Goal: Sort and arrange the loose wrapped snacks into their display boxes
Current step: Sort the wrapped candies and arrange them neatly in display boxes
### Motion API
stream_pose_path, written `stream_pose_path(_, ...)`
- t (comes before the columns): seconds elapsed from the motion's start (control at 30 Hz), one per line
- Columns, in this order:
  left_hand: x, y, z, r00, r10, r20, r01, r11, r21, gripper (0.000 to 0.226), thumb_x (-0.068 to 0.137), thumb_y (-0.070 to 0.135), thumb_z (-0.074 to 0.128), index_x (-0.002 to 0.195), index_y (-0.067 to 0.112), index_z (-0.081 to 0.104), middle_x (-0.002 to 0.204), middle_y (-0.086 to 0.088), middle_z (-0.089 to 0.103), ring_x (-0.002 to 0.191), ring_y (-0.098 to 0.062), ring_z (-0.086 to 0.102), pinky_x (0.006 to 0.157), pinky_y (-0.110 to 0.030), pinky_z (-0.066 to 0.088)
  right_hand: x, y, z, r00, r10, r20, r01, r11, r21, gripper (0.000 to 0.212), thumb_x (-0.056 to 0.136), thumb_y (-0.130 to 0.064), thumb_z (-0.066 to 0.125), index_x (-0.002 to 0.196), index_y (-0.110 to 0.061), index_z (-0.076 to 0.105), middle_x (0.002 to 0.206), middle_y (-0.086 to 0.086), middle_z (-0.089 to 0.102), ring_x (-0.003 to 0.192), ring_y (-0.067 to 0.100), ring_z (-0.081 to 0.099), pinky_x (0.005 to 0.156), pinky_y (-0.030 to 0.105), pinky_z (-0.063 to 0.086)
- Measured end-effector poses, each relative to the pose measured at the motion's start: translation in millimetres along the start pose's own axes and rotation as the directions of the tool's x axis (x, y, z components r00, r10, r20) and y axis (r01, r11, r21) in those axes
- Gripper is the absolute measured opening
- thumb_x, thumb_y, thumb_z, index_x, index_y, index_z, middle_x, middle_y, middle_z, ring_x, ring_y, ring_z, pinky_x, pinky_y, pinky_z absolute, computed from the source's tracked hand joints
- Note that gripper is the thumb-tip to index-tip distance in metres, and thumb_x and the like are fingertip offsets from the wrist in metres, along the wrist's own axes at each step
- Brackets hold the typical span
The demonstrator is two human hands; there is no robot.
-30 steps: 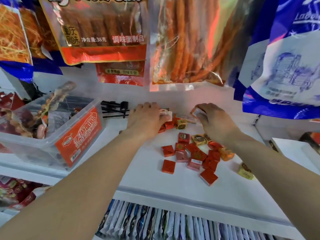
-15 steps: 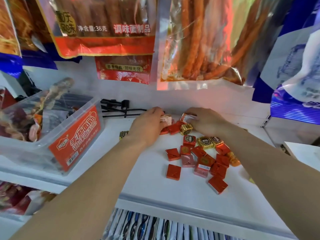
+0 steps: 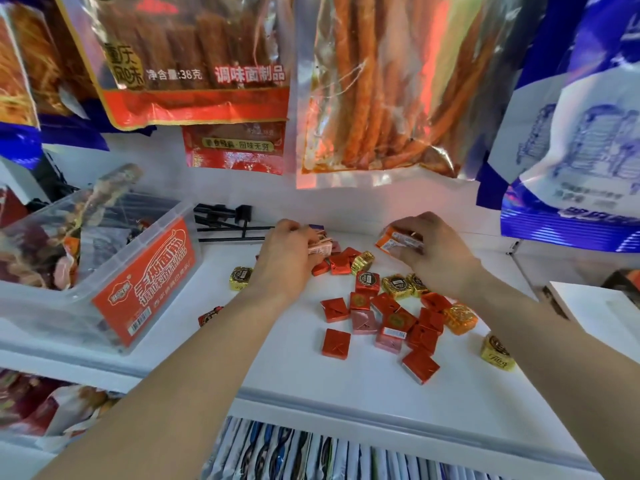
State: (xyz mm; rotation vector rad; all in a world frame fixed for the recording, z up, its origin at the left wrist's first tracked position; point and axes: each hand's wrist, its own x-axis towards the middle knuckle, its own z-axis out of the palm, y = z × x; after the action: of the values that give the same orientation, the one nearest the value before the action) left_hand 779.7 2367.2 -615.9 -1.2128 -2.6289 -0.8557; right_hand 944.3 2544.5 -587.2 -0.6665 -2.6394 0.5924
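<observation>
Several small square wrapped snacks lie loose on the white shelf (image 3: 346, 393): red ones (image 3: 335, 344), gold ones (image 3: 398, 285), pink ones (image 3: 363, 322). A gold snack (image 3: 240, 278) sits left of my left wrist, another gold one (image 3: 497, 352) at the right. My left hand (image 3: 285, 258) is at the back of the pile, fingers closed on pink-wrapped snacks (image 3: 320, 249). My right hand (image 3: 433, 251) holds orange-wrapped snacks (image 3: 394, 241) just above the shelf.
A clear plastic display box (image 3: 145, 271) with an orange label stands at the left, holding skewer snacks. Black hooks (image 3: 228, 220) lie behind it. Large snack bags (image 3: 381, 84) hang overhead. A white ledge (image 3: 595, 306) is at the right. More packets stand below the shelf edge.
Both hands have lifted slightly and drawn apart, the right hand moving right with orange-wrapped snacks now held in its fingers. The view has shifted a little.
</observation>
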Motion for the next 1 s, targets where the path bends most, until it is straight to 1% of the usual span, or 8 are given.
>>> stream_pose_path(0.17, -5.0, 3.9, -7.6, 0.998, -0.059, 0.03, 0.055, 0.991, 0.123, 0.026, 0.094, 0.031, 0.061, 0.12, 0.026, 0.062, 0.109, -0.01, 0.066, 0.1, -0.032, 0.061, 0.084, -0.041, 0.053, -47.1, -18.8, -8.3, 0.993, -0.065, -0.1, 0.061, 0.997, -0.046, 0.038, 0.094, -0.024, 0.065, 0.131, -0.02, 0.059, 0.127, -0.001, 0.057, 0.118, 0.019, 0.051, 0.095, 0.025, 0.038)
stream_pose_path(0.3, -13.5, 15.7, -33.9, 0.999, 0.002, -0.033, -0.001, 0.999, 0.035, 0.027, 0.096, 0.031, 0.059, 0.12, 0.02, 0.061, 0.103, -0.014, 0.06, 0.092, -0.037, 0.062, 0.078, -0.044, 0.053, -77.8, -19.7, -15.1, 0.984, -0.137, -0.112, 0.126, 0.987, -0.099, 0.036, 0.093, -0.023, 0.065, 0.129, -0.02, 0.061, 0.128, 0.003, 0.061, 0.117, 0.027, 0.051, 0.1, 0.039, 0.04)
stream_pose_path(0.37, -25.0, 26.1, -49.8, 0.998, 0.051, -0.027, -0.051, 0.999, -0.001, 0.03, 0.095, 0.025, 0.06, 0.125, 0.018, 0.059, 0.107, -0.014, 0.061, 0.095, -0.036, 0.06, 0.079, -0.042, 0.051, -93.8, -18.9, -20.7, 0.977, -0.177, -0.116, 0.163, 0.979, -0.123, 0.035, 0.092, -0.02, 0.067, 0.126, -0.018, 0.063, 0.123, 0.005, 0.063, 0.112, 0.028, 0.053, 0.097, 0.042, 0.043)
stream_pose_path(0.5, -72.7, 39.4, -68.7, 0.987, 0.116, 0.111, -0.105, 0.99, -0.098, 0.037, 0.094, 0.023, 0.062, 0.13, 0.027, 0.055, 0.119, -0.006, 0.064, 0.102, -0.025, 0.059, 0.081, -0.033, 0.045, -131.6, -10.9, -32.5, 0.959, -0.256, -0.123, 0.236, 0.959, -0.156, 0.031, 0.091, -0.02, 0.068, 0.121, -0.014, 0.065, 0.114, 0.007, 0.066, 0.102, 0.032, 0.06, 0.087, 0.04, 0.048)
stream_pose_path(0.63, -118.3, 42.4, -76.0, 0.97, 0.075, 0.23, -0.047, 0.991, -0.126, 0.055, 0.098, 0.028, 0.057, 0.145, 0.045, 0.034, 0.14, -0.003, 0.056, 0.118, -0.022, 0.056, 0.1, -0.042, 0.047, -162.5, -7.6, -37.8, 0.974, -0.211, -0.086, 0.2, 0.972, -0.122, 0.033, 0.091, -0.024, 0.066, 0.123, -0.014, 0.062, 0.111, 0.004, 0.064, 0.087, 0.03, 0.066, 0.07, 0.029, 0.045)
stream_pose_path(0.7, -127.1, 37.5, -72.6, 0.967, -0.004, 0.253, 0.02, 0.998, -0.06, 0.061, 0.099, 0.031, 0.055, 0.152, 0.041, 0.025, 0.148, -0.005, 0.049, 0.127, -0.024, 0.052, 0.106, -0.042, 0.044, -163.3, -13.8, -34.2, 0.977, -0.2, -0.078, 0.193, 0.977, -0.097, 0.035, 0.092, -0.025, 0.065, 0.125, -0.013, 0.061, 0.113, 0.005, 0.063, 0.086, 0.029, 0.067, 0.069, 0.027, 0.043)
stream_pose_path(0.87, -120.2, 1.8, -70.7, 0.98, -0.152, 0.126, 0.145, 0.987, 0.068, 0.04, 0.1, 0.027, 0.053, 0.138, 0.018, 0.049, 0.13, -0.009, 0.055, 0.112, -0.027, 0.056, 0.093, -0.037, 0.043, -104.3, -63.4, -3.0, 0.972, -0.224, -0.07, 0.226, 0.974, 0.026, 0.039, 0.099, -0.028, 0.056, 0.136, -0.016, 0.053, 0.127, 0.007, 0.059, 0.11, 0.026, 0.059, 0.089, 0.034, 0.048)
stream_pose_path(1.0, -111.6, -35.7, -74.4, 0.985, -0.168, -0.035, 0.169, 0.984, 0.047, 0.032, 0.097, 0.023, 0.057, 0.129, 0.017, 0.056, 0.121, -0.007, 0.058, 0.106, -0.027, 0.055, 0.091, -0.044, 0.047, -10.6, -99.0, 36.9, 0.993, -0.109, -0.051, 0.111, 0.993, 0.047, 0.038, 0.1, -0.03, 0.052, 0.135, -0.016, 0.049, 0.129, 0.012, 0.06, 0.114, 0.033, 0.057, 0.084, 0.035, 0.045)
